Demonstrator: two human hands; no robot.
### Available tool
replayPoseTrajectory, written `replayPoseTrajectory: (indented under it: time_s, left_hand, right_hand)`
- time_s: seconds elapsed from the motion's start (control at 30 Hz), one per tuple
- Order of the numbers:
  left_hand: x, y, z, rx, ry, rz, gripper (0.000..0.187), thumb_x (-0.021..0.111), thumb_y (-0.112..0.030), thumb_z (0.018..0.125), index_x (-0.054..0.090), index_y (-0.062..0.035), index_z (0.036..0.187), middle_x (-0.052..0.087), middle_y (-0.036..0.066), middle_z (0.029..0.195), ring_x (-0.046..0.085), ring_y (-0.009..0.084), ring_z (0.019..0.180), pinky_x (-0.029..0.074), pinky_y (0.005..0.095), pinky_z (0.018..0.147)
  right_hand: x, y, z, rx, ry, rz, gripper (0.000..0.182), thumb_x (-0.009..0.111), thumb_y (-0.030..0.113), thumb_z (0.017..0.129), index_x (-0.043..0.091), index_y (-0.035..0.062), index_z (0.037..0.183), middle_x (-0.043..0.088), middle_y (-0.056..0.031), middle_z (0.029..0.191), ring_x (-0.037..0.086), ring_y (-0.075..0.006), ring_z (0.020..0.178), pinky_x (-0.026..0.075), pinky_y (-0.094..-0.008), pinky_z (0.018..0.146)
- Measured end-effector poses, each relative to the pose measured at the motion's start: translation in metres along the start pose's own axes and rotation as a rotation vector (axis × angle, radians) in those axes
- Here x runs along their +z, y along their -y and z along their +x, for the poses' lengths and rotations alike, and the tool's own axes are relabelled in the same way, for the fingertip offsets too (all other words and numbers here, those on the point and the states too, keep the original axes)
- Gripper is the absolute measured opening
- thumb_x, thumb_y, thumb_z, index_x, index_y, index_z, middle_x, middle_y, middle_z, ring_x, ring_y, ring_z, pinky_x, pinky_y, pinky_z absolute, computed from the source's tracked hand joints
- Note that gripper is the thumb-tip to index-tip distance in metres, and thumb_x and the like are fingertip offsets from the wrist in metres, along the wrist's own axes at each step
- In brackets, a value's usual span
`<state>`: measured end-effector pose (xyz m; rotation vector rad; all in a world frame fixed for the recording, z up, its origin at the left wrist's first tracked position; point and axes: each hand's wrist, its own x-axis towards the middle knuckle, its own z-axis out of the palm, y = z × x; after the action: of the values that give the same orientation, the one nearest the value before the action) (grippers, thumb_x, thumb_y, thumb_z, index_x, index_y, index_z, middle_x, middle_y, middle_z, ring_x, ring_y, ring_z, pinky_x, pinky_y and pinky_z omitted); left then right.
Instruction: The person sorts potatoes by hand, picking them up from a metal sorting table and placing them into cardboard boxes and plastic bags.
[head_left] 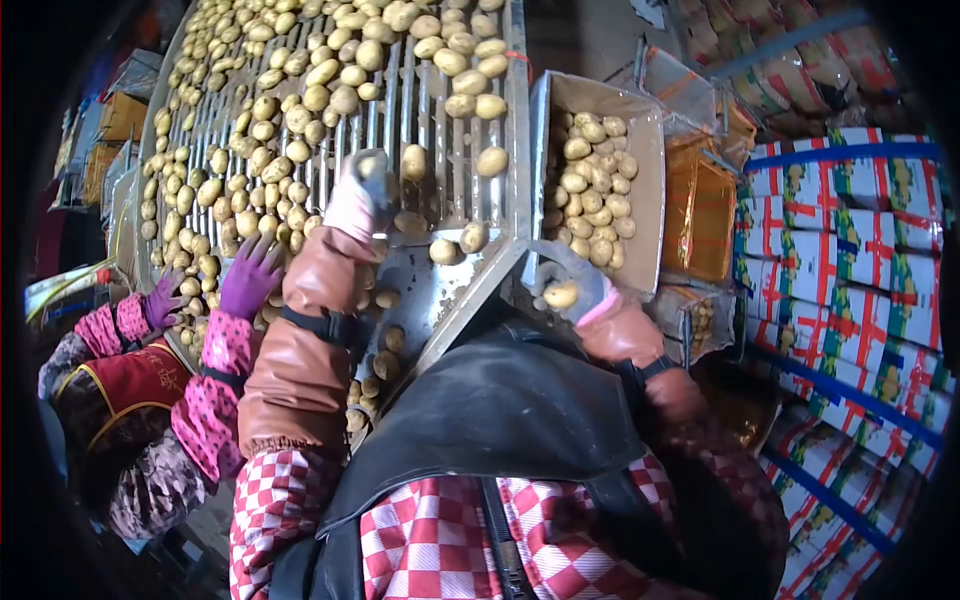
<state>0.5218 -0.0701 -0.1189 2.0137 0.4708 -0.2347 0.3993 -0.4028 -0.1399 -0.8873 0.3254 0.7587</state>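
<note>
My left hand (pixel 368 195), in a grey glove with a pink cuff, reaches over the bars of the sorting conveyor (pixel 425 120). Its fingers are closed around what looks like a pale potato, partly hidden and blurred. One loose potato (pixel 413 162) lies just right of it on the bars. My right hand (pixel 582 280), gloved the same way, is by the conveyor's corner, at the near end of an open carton (pixel 648 190). A potato (pixel 560 294) rests in its curled fingers. Inside that carton is a heap of potatoes (pixel 597 190).
A metal chute (pixel 425 290) with a few potatoes slopes down before me. At left, a co-worker's purple-gloved hands (pixel 248 278) touch potatoes on the conveyor. Orange-lined boxes (pixel 697 205) stand beyond the carton; strapped stacks of printed cartons (pixel 835 260) fill the right.
</note>
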Motion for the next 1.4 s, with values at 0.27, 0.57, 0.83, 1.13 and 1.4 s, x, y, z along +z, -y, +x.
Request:
replayPoseTrajectory:
  time_s: [0.27, 0.57, 0.83, 1.13, 1.4]
  left_hand:
    - [0.094, -0.029, -0.091, -0.145, 0.836, -0.598, 0.038, 0.054, -0.017, 0.099, 0.052, -0.0031, 0.134, 0.066, 0.007, 0.106, 0.063, 0.0143, 0.077, 0.052, 0.0234, 0.064]
    - [0.0, 0.06, -0.11, 0.555, 0.016, 0.498, 0.033, 0.06, -0.011, 0.091, 0.059, 0.0013, 0.123, 0.067, 0.019, 0.102, 0.064, 0.0336, 0.093, 0.05, 0.0399, 0.082]
    - [0.009, 0.144, -0.104, 0.281, -0.222, 0.773, 0.075, 0.071, -0.044, 0.082, 0.04, -0.0148, 0.144, 0.032, 0.023, 0.15, 0.018, 0.052, 0.139, 0.026, 0.0615, 0.11]
    - [0.013, 0.128, -0.114, 0.537, -0.077, 0.627, 0.061, 0.073, -0.024, 0.081, 0.05, -0.0057, 0.134, 0.05, 0.022, 0.135, 0.04, 0.0456, 0.129, 0.036, 0.0509, 0.107]
    - [-0.027, 0.149, -0.15, 0.464, -0.224, 0.481, 0.046, 0.068, -0.017, 0.085, 0.057, -0.0018, 0.126, 0.058, 0.022, 0.125, 0.052, 0.0403, 0.12, 0.04, 0.0456, 0.104]
  right_hand:
    - [0.041, 0.018, 0.008, -0.118, 0.058, -0.004, 0.059, 0.065, 0.039, 0.09, 0.043, 0.011, 0.137, 0.062, -0.0097, 0.108, 0.067, -0.0221, 0.083, 0.057, -0.0316, 0.06]
    - [-0.037, 0.037, 0.025, -0.152, -0.265, 0.35, 0.059, 0.045, 0.061, 0.094, 0.05, 0.0161, 0.133, 0.065, -0.0122, 0.114, 0.064, -0.0242, 0.079, 0.055, -0.0372, 0.066]
    - [-0.053, 0.047, 0.03, -0.256, -0.219, 0.573, 0.066, 0.049, 0.065, 0.09, 0.05, 0.0135, 0.132, 0.058, -0.016, 0.126, 0.058, -0.0321, 0.109, 0.053, -0.0444, 0.086]
    - [-0.065, 0.048, 0.023, 0.218, -0.289, 0.558, 0.037, 0.069, 0.042, 0.086, 0.062, 0.0096, 0.101, 0.061, -0.0066, 0.097, 0.062, -0.0177, 0.087, 0.041, -0.0177, 0.045]
    - [-0.178, 0.255, 0.033, -1.0, -0.302, -0.162, 0.029, 0.054, 0.023, 0.09, 0.053, 0.0049, 0.113, 0.057, -0.0102, 0.107, 0.055, -0.0248, 0.097, 0.047, -0.0354, 0.086]
